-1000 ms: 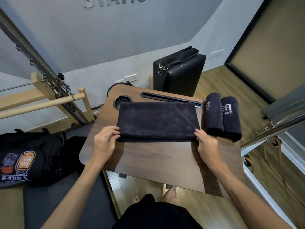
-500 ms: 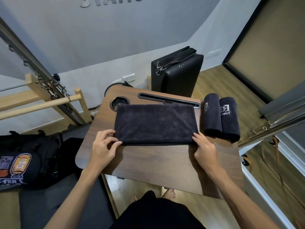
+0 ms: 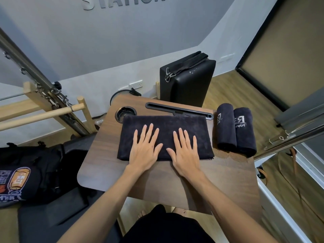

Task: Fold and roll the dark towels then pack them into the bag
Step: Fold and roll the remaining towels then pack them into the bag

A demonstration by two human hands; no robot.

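We note the wooden table (image 3: pixel 201 186) under both hands; the black bag (image 3: pixel 29 174) well off to the left of the left hand; the folded dark towel (image 3: pixel 164 123) lies flat beneath our palms; two rolled towels (image 3: pixel 235 129) just right of the right hand; left hand (image 3: pixel 144 149) and right hand (image 3: pixel 185 151) rest side by side, fingers straight and spread, pressing the towel, gripping nothing.

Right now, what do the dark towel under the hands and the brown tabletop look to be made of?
Flat dark towel: soft napped cloth, probably terry or microfibre; fuzzy matte surface, limp folded edges. Brown tabletop: wood-look board, perhaps laminate; streaky printed-looking grain, smooth low sheen, rounded corners.
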